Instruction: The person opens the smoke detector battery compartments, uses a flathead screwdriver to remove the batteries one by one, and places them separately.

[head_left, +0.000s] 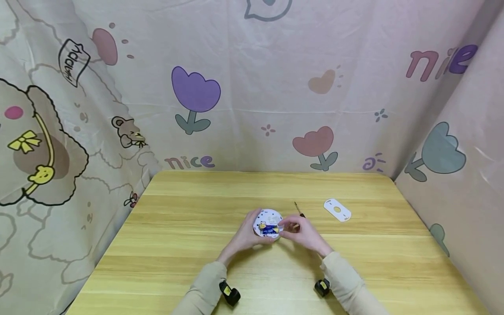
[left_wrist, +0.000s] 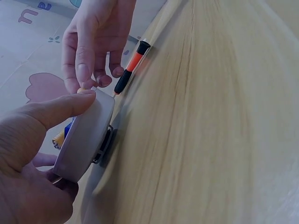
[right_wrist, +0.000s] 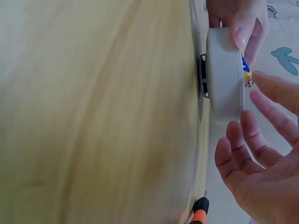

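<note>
Between both hands is a round white smoke alarm [head_left: 271, 216], its back with the batteries facing up and a slotted cap on its underside. My left hand [head_left: 247, 232] grips the alarm by its rim, thumb along the near edge in the left wrist view. Blue and yellow batteries [head_left: 269, 229] lie in its back; one battery [right_wrist: 246, 70] sticks up past the rim. At the alarm's right side, the thumb and index finger of my right hand [head_left: 300, 233] pinch that battery's end, though the contact is partly hidden. Its other fingers are loosely bent.
Just beyond my right hand lies a screwdriver [left_wrist: 132, 66] with an orange and black handle. A white oblong plate [head_left: 337, 210] with a centre hole rests farther right on the wooden table [head_left: 177, 227]. Patterned cloth [head_left: 260, 87] hangs behind and along both sides.
</note>
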Motion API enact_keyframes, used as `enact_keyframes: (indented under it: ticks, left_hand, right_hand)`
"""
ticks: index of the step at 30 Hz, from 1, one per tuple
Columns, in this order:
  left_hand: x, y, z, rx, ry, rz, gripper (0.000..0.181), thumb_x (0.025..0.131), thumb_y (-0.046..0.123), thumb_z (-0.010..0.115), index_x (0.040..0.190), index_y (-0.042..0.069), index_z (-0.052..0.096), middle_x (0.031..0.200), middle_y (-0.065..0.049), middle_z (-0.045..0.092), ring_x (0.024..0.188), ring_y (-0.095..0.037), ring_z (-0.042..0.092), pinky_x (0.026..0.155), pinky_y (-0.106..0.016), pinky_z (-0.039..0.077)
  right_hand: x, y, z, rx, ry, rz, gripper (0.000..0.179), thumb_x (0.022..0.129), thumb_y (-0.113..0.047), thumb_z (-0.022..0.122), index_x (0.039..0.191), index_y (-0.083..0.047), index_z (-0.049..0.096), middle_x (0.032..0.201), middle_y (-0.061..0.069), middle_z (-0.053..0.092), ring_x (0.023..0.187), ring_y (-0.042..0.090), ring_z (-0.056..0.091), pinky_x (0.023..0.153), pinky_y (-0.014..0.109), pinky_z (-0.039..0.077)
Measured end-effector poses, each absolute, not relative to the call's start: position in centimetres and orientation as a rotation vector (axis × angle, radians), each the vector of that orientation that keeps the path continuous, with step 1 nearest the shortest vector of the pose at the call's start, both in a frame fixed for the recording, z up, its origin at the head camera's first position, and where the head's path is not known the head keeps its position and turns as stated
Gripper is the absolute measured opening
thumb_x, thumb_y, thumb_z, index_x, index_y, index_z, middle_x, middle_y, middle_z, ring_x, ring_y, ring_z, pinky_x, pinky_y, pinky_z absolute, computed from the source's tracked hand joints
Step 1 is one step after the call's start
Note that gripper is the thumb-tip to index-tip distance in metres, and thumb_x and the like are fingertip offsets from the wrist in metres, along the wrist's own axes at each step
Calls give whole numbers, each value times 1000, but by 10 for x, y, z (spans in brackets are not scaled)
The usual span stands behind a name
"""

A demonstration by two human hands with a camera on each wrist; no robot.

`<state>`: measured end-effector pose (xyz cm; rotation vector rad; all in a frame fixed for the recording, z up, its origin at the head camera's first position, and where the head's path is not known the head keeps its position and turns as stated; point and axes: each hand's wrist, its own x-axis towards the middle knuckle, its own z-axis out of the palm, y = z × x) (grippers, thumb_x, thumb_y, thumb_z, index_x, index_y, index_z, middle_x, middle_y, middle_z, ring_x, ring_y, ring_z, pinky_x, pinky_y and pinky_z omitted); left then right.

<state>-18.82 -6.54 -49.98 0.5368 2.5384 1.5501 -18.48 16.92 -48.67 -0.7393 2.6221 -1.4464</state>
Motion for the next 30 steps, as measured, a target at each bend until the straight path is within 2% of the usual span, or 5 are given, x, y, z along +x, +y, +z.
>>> enact_keyframes:
  ticks: [3,11,22,30]
  left_hand:
    - [-188,-66,-500,538,2537,1549,107,73,24,89,156,-2,27,157,-28,33,139,-46,42,116,-69,33]
    - [-189,-66,-500,523,2545,1528,107,72,27,89,156,-1,28,157,-28,33,138,-47,42,116,-68,34]
    - [-189,-66,-500,526,2555,1526,106,72,26,90,155,-3,29,154,-27,37,135,-44,46,115,-66,36]
    - [-190,-65,-500,525,2567,1517,107,71,24,90,155,-3,29,152,-27,40,133,-43,48,115,-66,37]
  right_hand:
    - [-185,166,-488,-761,2619,-1440,24,87,-17,77,108,-6,73,98,9,67,79,5,57,70,20,54]
    - [-187,162,-493,-765,2675,-1386,24,87,-17,77,107,-4,74,94,9,67,77,1,55,68,18,53]
    - [-188,160,-490,-714,2685,-1368,18,87,-15,77,102,-6,75,88,4,65,74,3,53,63,16,48]
    - [-187,159,-489,-673,2679,-1367,16,87,-12,76,101,-5,74,86,3,66,73,4,54,63,17,49]
